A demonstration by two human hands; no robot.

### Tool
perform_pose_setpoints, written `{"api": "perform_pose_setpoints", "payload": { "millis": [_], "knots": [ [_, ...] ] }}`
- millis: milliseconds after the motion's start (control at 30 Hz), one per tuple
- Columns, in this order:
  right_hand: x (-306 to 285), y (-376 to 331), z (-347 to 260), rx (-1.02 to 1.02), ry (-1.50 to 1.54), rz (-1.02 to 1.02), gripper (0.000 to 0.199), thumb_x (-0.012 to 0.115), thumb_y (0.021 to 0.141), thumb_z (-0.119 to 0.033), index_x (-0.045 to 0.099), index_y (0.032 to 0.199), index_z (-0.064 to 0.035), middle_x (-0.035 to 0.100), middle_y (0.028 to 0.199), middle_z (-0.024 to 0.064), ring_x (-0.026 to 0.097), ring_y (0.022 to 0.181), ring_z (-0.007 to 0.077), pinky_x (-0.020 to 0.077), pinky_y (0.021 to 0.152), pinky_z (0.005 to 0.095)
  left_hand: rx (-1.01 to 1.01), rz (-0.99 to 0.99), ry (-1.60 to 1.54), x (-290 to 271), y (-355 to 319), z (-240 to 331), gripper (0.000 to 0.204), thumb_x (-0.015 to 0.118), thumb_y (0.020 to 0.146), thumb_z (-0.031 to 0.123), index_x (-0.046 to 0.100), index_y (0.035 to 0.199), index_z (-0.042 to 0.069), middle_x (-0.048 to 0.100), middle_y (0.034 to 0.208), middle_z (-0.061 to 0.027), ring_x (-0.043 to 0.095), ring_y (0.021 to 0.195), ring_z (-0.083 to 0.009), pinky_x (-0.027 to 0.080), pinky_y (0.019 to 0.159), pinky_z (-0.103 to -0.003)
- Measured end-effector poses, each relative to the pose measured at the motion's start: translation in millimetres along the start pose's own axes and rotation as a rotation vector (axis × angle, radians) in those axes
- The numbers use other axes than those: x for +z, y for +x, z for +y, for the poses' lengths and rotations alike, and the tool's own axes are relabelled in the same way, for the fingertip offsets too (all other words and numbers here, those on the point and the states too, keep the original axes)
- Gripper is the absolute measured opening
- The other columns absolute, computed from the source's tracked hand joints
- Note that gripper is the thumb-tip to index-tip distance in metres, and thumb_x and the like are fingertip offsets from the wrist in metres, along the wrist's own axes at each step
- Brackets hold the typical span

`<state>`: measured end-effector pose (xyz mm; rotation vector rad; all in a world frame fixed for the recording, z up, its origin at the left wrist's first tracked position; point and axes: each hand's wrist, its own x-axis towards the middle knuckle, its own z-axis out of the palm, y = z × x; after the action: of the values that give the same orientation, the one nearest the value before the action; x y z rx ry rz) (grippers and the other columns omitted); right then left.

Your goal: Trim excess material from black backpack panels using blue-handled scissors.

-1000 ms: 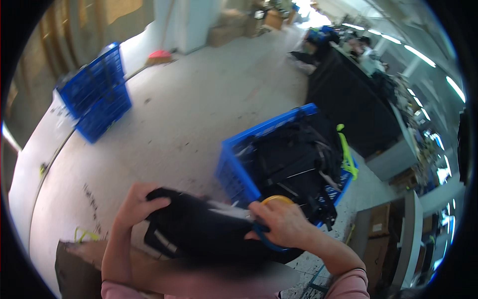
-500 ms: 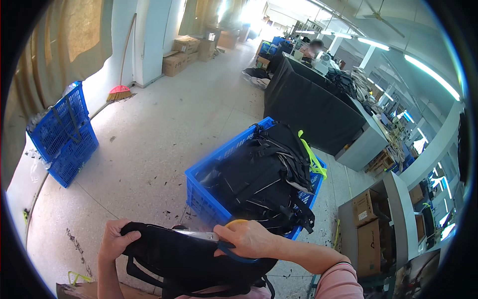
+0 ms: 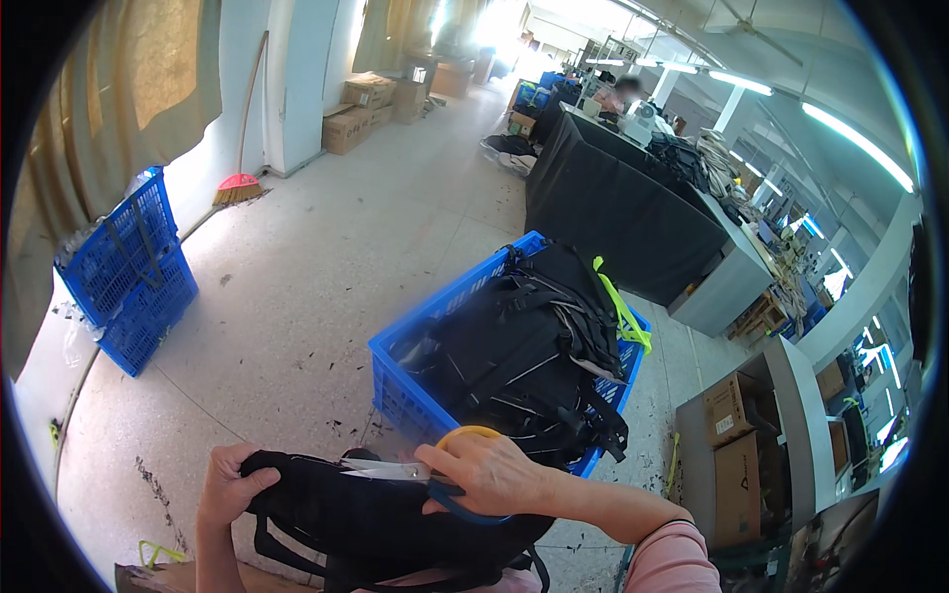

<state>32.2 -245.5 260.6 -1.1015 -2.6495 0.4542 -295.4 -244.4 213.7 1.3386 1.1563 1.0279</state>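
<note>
A black fabric bag (image 3: 366,519) with straps lies across my lap at the bottom of the view. My left hand (image 3: 229,482) pinches its upper left corner between thumb and fingers. In my right hand (image 3: 491,472) is a pair of scissors (image 3: 384,470) with one yellow and one blue handle. Their blades are slightly parted and point left, along the bag's upper edge. Whether the blades touch any thread cannot be made out.
Just ahead stands a blue plastic crate (image 3: 407,390) heaped with black backpacks (image 3: 529,331). Folded blue crates (image 3: 143,277) lean at left, near a broom (image 3: 239,186). A shelf with cardboard boxes (image 3: 736,465) is at right. Farther off, a person sits behind a black-draped table (image 3: 618,212).
The scissor blades have parted from nearly closed, and their tips have shifted slightly left. My left hand keeps its hold on the bag's corner, almost unmoved.
</note>
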Motion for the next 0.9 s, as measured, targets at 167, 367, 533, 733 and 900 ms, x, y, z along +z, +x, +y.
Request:
{"api": "perform_pose_setpoints", "payload": {
  "millis": [167, 367, 533, 733, 900],
  "knots": [
    [-0.7, 3.5, 0.1, -0.071, 0.045, 0.048, 0.052, 0.067, 0.076, -0.041, 0.048, 0.111, -0.0072, 0.058, 0.081, 0.0113, 0.058, 0.075, 0.0285, 0.0468, 0.06, 0.0348, -0.007, -0.022, 0.01, 1.9, 1.0, 1.7, 0.015, 0.072, 0.071, 0.012, 0.064, 0.073, 0.0, 0.055, 0.06, 0.0039, 0.048, 0.057, -0.0035, 0.038, 0.051, -0.021],
    [4.1, -3.3, 1.0, -0.002, 0.053, -0.001, 0.05, 0.068, 0.074, -0.041, 0.051, 0.107, -0.0069, 0.059, 0.075, 0.0111, 0.06, 0.07, 0.0285, 0.0474, 0.055, 0.0344, -0.025, -0.03, 0.017, 7.1, 0.8, 6.3, 0.013, 0.072, 0.071, 0.011, 0.064, 0.074, 0.0, 0.058, 0.062, 0.0032, 0.049, 0.059, -0.0032, 0.039, 0.052, -0.02],
    [-0.4, -3.9, 3.3, 0.09, 0.409, 0.112, 0.045, 0.071, 0.074, -0.033, 0.054, 0.106, -0.0057, 0.056, 0.07, 0.0086, 0.058, 0.061, 0.0232, 0.0457, 0.052, 0.0317, -0.037, 0.002, 0.093, 5.2, -5.6, 8.8, 0.014, 0.07, 0.072, 0.011, 0.065, 0.077, -0.001, 0.061, 0.065, 0.0006, 0.053, 0.061, -0.0054, 0.042, 0.056, -0.022],
    [-25.2, -6.6, 4.6, 0.105, 0.199, 0.086, 0.061, 0.079, 0.064, -0.032, 0.053, 0.112, -0.0041, 0.054, 0.081, 0.0084, 0.054, 0.062, 0.0194, 0.0447, 0.055, 0.0302, 0.0, -0.056, 0.206, 16.2, 12.4, 28.5, 0.017, 0.067, 0.074, 0.009, 0.064, 0.085, -0.003, 0.063, 0.07, -0.0043, 0.055, 0.067, -0.0067, 0.044, 0.061, -0.024],
    [-24.9, 6.0, -2.7, 0.09, 0.125, -0.027, 0.058, 0.073, 0.068, -0.042, 0.052, 0.11, -0.0066, 0.056, 0.084, 0.0121, 0.058, 0.075, 0.0299, 0.0474, 0.061, 0.0374, -0.002, -0.081, 0.092, 18.7, 7.9, 29.6, 0.014, 0.065, 0.076, 0.005, 0.064, 0.088, -0.002, 0.064, 0.075, -0.0037, 0.055, 0.07, -0.0057, 0.044, 0.063, -0.023]
  ]
}}
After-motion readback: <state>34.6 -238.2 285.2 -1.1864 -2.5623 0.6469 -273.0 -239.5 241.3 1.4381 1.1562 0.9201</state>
